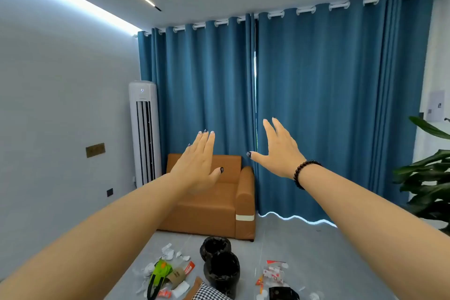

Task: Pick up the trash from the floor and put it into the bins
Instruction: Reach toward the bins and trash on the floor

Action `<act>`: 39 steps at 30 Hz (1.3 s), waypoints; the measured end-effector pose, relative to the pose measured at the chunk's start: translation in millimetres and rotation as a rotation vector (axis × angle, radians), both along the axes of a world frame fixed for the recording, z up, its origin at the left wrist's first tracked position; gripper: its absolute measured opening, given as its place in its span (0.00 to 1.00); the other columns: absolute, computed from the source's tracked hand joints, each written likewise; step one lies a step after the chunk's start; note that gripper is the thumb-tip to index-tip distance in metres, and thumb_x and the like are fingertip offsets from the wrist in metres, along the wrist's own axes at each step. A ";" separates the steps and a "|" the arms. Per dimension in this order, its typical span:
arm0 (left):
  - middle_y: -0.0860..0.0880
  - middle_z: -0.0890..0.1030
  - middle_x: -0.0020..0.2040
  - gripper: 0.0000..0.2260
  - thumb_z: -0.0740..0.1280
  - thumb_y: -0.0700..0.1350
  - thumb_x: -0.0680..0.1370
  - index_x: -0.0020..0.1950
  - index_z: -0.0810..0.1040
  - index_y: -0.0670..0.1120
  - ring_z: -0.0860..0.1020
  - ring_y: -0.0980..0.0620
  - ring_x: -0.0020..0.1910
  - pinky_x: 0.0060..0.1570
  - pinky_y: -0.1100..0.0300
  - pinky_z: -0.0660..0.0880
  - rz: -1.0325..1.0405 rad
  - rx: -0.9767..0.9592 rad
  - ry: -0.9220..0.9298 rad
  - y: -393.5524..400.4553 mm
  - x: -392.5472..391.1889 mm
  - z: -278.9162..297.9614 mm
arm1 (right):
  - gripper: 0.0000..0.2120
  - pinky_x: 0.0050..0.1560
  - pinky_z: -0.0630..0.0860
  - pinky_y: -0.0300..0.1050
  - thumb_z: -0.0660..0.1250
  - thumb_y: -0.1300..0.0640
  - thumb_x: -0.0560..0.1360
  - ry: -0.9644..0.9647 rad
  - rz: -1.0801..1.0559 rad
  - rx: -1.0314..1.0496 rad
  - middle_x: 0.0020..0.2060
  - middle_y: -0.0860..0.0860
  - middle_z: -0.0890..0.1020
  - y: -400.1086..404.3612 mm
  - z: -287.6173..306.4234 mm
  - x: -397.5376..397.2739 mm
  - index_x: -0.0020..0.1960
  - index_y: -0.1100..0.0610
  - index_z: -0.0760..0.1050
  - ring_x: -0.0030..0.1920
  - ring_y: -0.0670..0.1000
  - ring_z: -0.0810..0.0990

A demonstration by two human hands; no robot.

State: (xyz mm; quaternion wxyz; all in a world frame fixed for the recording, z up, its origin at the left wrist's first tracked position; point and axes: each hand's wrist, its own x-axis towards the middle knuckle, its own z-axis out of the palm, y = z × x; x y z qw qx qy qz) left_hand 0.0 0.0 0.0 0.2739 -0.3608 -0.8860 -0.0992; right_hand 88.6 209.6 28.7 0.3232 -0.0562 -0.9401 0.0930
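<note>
Trash lies scattered on the grey floor at the bottom of the view, in two heaps either side of the bins. At about 7 o'clock sits the left heap: torn white paper scraps, a bright green bag with black handles, a brown cardboard piece and small orange-red wrappers. At about 5 o'clock lies the right heap: red-and-white wrappers, clear plastic and a black crumpled item at the frame's lower edge. Between the heaps, near 6 o'clock, stand two bins lined with black bags, the near bin just in front of the far bin, the two close together or touching. A black-and-white checked cloth lies at the near bin's foot. Both arms reach forward, raised well above the floor. The left hand is flat with fingers straight and together, holding nothing; the right hand is spread wide with its thumb out, also holding nothing, a dark bead bracelet on its wrist. Beyond, at 12 o'clock, an orange sofa stands against blue curtains, a white standing air conditioner at 10 o'clock, and a leafy plant at 3 o'clock.
</note>
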 end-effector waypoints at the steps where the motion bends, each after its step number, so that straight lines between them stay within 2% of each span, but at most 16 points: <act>1: 0.46 0.41 0.79 0.38 0.58 0.56 0.79 0.78 0.37 0.43 0.39 0.49 0.78 0.76 0.49 0.49 0.009 -0.007 0.011 2.5 -1.2 -1.9 | 0.45 0.75 0.51 0.54 0.62 0.37 0.74 -0.001 0.000 0.010 0.77 0.55 0.45 1.7 -2.4 -1.9 0.77 0.55 0.42 0.77 0.54 0.45; 8: 0.45 0.42 0.79 0.38 0.58 0.55 0.80 0.78 0.37 0.42 0.39 0.48 0.78 0.76 0.48 0.50 0.035 -0.045 -0.041 10.1 -19.2 -21.0 | 0.42 0.74 0.51 0.52 0.62 0.40 0.75 -0.056 0.041 -0.009 0.77 0.54 0.44 6.6 -21.8 -25.8 0.77 0.54 0.42 0.77 0.54 0.45; 17: 0.46 0.41 0.79 0.38 0.57 0.55 0.80 0.77 0.36 0.43 0.39 0.49 0.78 0.76 0.47 0.51 0.049 -0.052 -0.127 -16.6 -73.2 -53.1 | 0.40 0.74 0.51 0.53 0.61 0.42 0.76 -0.134 0.101 -0.044 0.77 0.53 0.44 -23.7 -56.3 -93.4 0.78 0.53 0.43 0.77 0.54 0.45; 25: 0.46 0.41 0.79 0.38 0.58 0.56 0.79 0.78 0.36 0.43 0.39 0.50 0.78 0.76 0.48 0.51 0.045 -0.054 -0.156 -80.6 -154.7 -66.2 | 0.39 0.73 0.55 0.54 0.62 0.42 0.76 -0.164 0.108 -0.085 0.77 0.52 0.44 -90.7 -72.4 -179.4 0.77 0.52 0.43 0.77 0.54 0.47; 34: 0.46 0.42 0.79 0.38 0.58 0.55 0.80 0.78 0.37 0.42 0.40 0.49 0.78 0.76 0.48 0.50 0.012 -0.067 -0.248 -179.4 -261.6 -90.5 | 0.38 0.73 0.54 0.54 0.61 0.44 0.77 -0.211 0.059 -0.126 0.77 0.53 0.44 -175.8 -100.1 -296.0 0.77 0.53 0.43 0.77 0.55 0.47; 39: 0.45 0.42 0.79 0.37 0.58 0.54 0.80 0.78 0.38 0.41 0.41 0.48 0.78 0.76 0.54 0.45 0.029 -0.086 -0.307 -225.5 -309.7 -121.1 | 0.38 0.73 0.54 0.55 0.61 0.44 0.77 -0.297 0.032 -0.159 0.77 0.54 0.44 -200.9 -132.9 -355.0 0.77 0.54 0.44 0.76 0.56 0.47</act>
